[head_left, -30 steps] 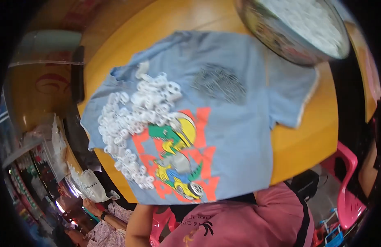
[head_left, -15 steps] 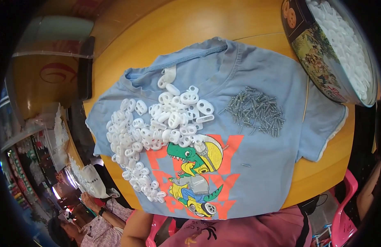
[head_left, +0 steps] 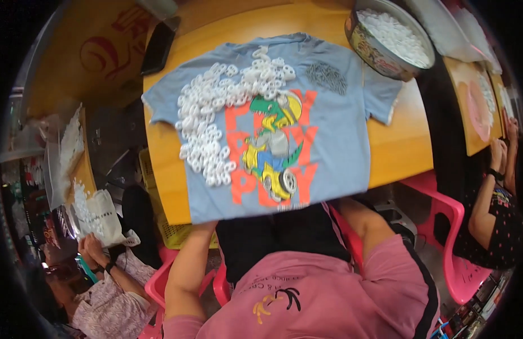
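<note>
A light blue T-shirt (head_left: 343,150) with a cartoon dinosaur print lies spread over the wooden table. Small white plastic pieces with two holes (head_left: 205,121), which look like cord lock parts, are heaped in a curved band over its left half. A patch of small metal springs (head_left: 328,77) rests near the shirt's upper right. My left forearm (head_left: 200,243) and right forearm (head_left: 357,217) reach toward the table's near edge. Both hands are hidden beneath the shirt's lower hem and the table edge, so their fingers and anything in them do not show.
A round tin (head_left: 366,51) full of white pieces stands at the far right. A dark phone-like object (head_left: 158,48) lies at the far left. Co-workers sit at both sides, with pink chairs (head_left: 456,237) and a yellow crate (head_left: 174,234) around the table.
The view has shifted back, so the shirt looks smaller and higher and more of my arms shows. A single loose spring seen earlier on the shirt's lower right cannot be made out now.
</note>
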A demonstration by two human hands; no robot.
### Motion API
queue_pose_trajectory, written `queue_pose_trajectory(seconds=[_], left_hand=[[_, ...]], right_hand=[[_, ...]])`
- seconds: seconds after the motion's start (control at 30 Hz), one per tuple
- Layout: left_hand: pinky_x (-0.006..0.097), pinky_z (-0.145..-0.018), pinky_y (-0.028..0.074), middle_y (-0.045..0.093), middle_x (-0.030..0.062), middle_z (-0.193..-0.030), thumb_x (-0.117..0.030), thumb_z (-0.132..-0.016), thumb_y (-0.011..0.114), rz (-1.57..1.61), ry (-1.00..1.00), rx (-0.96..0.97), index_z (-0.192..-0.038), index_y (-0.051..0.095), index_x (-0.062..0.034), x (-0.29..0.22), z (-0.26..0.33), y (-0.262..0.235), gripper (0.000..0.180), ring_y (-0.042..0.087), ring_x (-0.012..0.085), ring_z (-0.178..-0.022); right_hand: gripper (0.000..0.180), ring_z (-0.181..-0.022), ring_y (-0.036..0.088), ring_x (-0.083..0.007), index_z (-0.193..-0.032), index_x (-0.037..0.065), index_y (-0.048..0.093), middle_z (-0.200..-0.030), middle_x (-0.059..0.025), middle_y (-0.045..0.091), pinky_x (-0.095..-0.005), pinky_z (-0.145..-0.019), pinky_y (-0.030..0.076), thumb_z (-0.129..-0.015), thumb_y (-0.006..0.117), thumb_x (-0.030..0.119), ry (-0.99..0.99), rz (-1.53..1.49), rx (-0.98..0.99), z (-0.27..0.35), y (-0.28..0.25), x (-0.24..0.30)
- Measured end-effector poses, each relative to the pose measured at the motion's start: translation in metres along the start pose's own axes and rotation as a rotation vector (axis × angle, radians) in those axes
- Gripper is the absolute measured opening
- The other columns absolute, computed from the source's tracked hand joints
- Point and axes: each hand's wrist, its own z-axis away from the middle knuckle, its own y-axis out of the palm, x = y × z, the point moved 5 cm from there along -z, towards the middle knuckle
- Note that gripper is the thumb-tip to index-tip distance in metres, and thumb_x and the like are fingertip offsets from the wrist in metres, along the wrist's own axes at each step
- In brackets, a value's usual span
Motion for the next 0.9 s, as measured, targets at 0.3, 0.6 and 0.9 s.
queue_pose_trajectory(seconds=[0.3,0.6,0.9], left_hand=[[0.047,-0.094,0.044,0.061,0.0139,-0.119,-0.034,-0.088,0.060,-0.123,0.319,-0.207,-0.118,0.061,-0.0082,-0.087,-0.039,-0.029,0.039,0.057,0.0350,-0.112],[0.047,-0.098,0.041,0.060,0.0197,-0.116,-0.021,-0.087,0.065,0.166,0.234,-0.235,-0.117,0.060,-0.0050,-0.088,0.023,-0.085,0.034,0.053,0.0398,-0.113],[0.031,-0.094,0.045,0.062,0.0107,-0.116,-0.017,-0.098,0.053,0.637,-0.386,-0.635,-0.125,0.055,0.0000,0.048,0.130,-0.130,0.032,0.059,0.0193,-0.106]], right_hand=[[0.027,-0.095,0.062,-0.0332,-0.100,0.002,0.066,-0.102,-0.0175,0.065,-0.0401,-0.080,0.050,-0.076,0.068,0.012,0.161,0.648,0.667,0.075,-0.030,0.063],[0.009,-0.071,0.066,-0.0179,-0.095,-0.001,0.057,-0.085,-0.0120,0.065,-0.0313,-0.063,0.052,-0.092,0.057,0.007,-0.037,-0.318,0.224,0.023,-0.123,0.345],[0.060,-0.120,0.048,-0.0355,-0.137,0.013,0.045,-0.143,-0.0220,0.035,-0.0426,-0.095,0.044,-0.082,0.069,0.013,-0.706,0.125,-0.208,-0.082,-0.044,0.467]])
